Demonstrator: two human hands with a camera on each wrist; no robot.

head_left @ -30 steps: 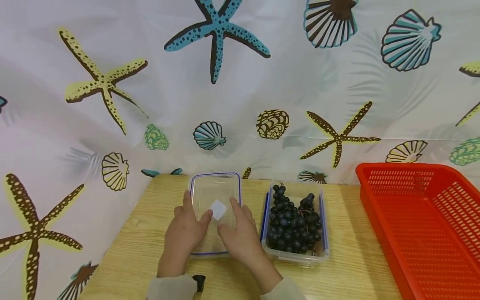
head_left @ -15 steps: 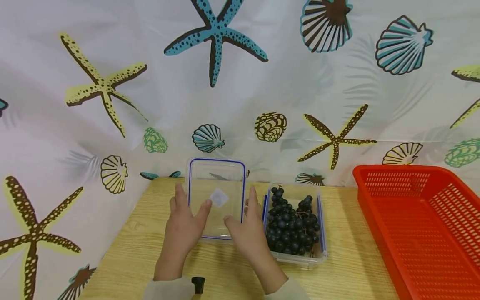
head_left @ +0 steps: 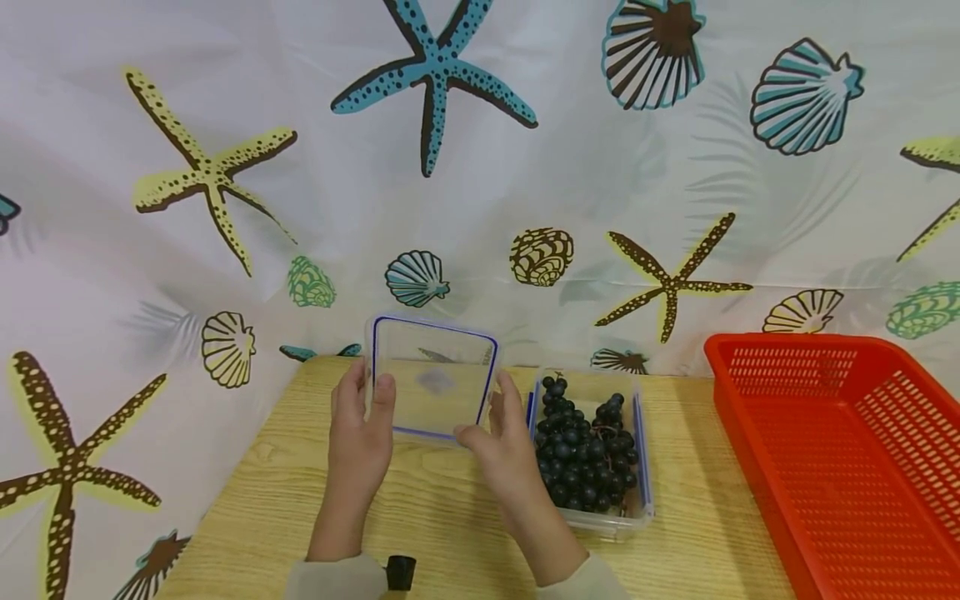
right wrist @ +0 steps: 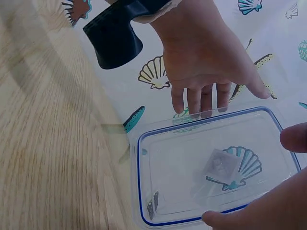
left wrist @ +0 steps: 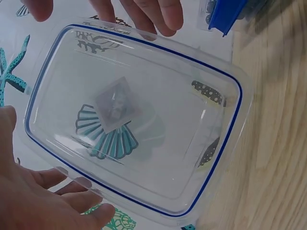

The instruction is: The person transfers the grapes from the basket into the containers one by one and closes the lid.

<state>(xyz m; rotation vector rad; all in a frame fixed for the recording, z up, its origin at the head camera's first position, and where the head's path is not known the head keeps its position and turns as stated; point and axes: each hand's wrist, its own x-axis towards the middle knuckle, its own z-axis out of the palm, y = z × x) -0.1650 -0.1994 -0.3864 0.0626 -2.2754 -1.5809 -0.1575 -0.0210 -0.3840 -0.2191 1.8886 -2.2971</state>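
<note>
A clear rectangular plastic lid (head_left: 431, 398) with a blue sealing line and a small square label is held up above the table, tilted. My left hand (head_left: 358, 450) holds its left edge, the thumb in front and the fingers behind. At the near right corner my right hand (head_left: 513, 467) grips the lid, thumb on the rim, other fingers along the right side. Both wrist views show fingertips against the lid's edges. Just right of my right hand, a clear plastic container (head_left: 647, 496) holds dark grapes (head_left: 588, 454); the hand covers part of its left side.
A red perforated basket (head_left: 757, 467) stands on the wooden table (head_left: 697, 467) at the right. Behind the table hangs a white curtain (head_left: 480, 200) printed with starfish and shells. A black device (head_left: 401, 573) shows by the left sleeve.
The lid has risen off the table and tipped, its right side now lower. Both hands rose with it and shifted to its edges. Container and basket stay put.
</note>
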